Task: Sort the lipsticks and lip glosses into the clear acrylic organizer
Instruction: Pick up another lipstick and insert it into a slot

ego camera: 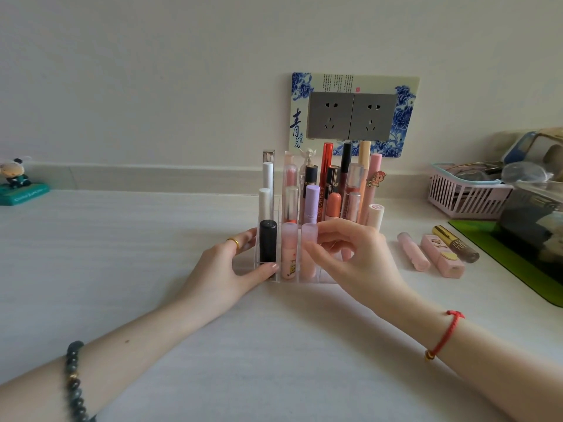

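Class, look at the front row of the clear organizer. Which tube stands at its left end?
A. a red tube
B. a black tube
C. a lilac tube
B: the black tube stands in the front-left compartment of the organizer, which the left hand grips; the right hand pinches a pink tube further right.

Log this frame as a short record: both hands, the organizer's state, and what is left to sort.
left grip: holds the organizer at its front-left corner, thumb on the front wall
right grip: pinches a pink tube standing in the front row
organizer: upright on the white table, most slots filled with upright tubes
unsorted: three lying on the table to its right: pink stick, pink square lipstick, gold-capped tube
nearby: pink basket, green mat
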The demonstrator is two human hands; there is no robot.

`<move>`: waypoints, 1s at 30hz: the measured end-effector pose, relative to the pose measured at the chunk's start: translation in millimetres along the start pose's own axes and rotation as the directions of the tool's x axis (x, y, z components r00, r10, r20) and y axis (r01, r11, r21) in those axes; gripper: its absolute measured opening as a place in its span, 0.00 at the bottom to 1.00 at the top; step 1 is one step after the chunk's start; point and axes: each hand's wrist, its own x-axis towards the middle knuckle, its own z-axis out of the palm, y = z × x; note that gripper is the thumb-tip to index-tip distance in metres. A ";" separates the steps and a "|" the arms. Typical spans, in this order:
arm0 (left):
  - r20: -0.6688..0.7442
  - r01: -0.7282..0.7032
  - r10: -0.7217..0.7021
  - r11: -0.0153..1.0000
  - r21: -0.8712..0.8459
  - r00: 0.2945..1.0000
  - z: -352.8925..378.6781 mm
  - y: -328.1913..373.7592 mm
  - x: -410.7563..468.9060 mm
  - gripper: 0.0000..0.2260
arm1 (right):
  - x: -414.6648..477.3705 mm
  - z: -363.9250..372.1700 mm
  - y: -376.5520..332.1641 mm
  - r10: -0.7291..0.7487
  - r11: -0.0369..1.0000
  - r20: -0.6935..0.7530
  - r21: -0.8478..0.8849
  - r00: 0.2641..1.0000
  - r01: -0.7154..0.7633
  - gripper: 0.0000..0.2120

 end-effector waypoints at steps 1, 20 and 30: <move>0.000 0.000 0.000 1.000 -0.001 1.000 0.1 -0.1 0.0 0.29 | -0.5 -0.1 0.4 0.003 1.000 0.000 -0.005 1.000 -0.003 0.06; -0.005 -0.017 0.016 1.000 -0.011 1.000 -0.6 -1.3 -0.8 0.29 | 0.5 -1.8 -1.2 -0.019 1.000 -0.024 -0.013 1.000 0.019 0.10; -0.005 -0.012 0.012 1.000 0.024 1.000 0.7 -3.1 2.5 0.28 | 22.8 -36.6 -31.1 -0.077 0.995 -0.121 0.051 0.990 0.084 0.11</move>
